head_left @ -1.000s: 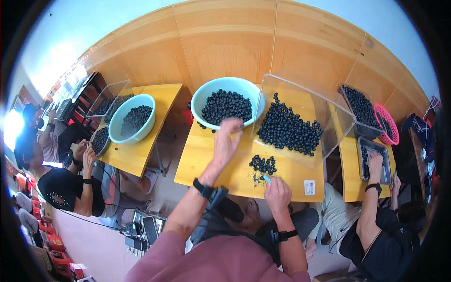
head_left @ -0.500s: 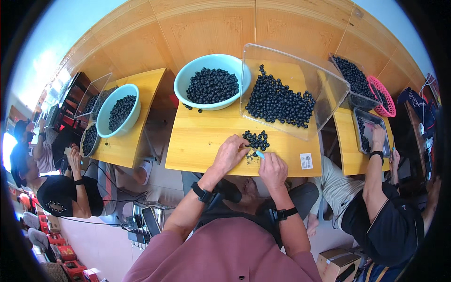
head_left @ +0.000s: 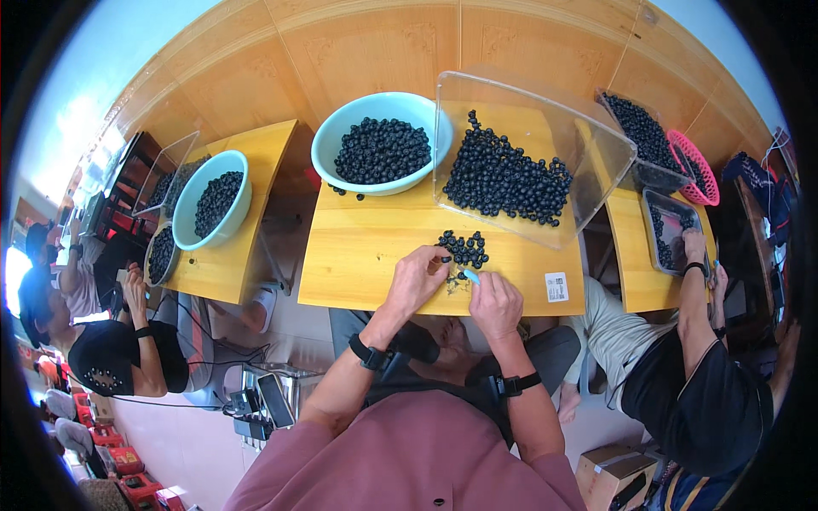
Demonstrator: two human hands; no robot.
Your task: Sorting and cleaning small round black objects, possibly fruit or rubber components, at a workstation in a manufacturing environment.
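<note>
My left hand (head_left: 417, 279) is closed at the near edge of the yellow table, with a small round black piece (head_left: 446, 259) pinched at its fingertips. Close beside it, my right hand (head_left: 497, 305) grips a small tool with a light-blue handle (head_left: 470, 276); its tip points toward the left fingers and is too small to make out. Just beyond both hands lies a small pile of round black pieces (head_left: 465, 248). Pale yellowish scraps (head_left: 457, 288) are scattered on the wood between my hands.
A light-blue basin (head_left: 325, 162) of black pieces stands at the back left. Right of it, a clear plastic bin (head_left: 619, 162) lies tipped, with more pieces spread inside. A printed label (head_left: 556, 287) is stuck at the table's right. People work at tables on both sides.
My hands stay nearly in place; a black piece now shows more plainly at my left fingertips, with the blue-handled tool just beside it. The right neighbour's hand has shifted nearer along the metal tray.
</note>
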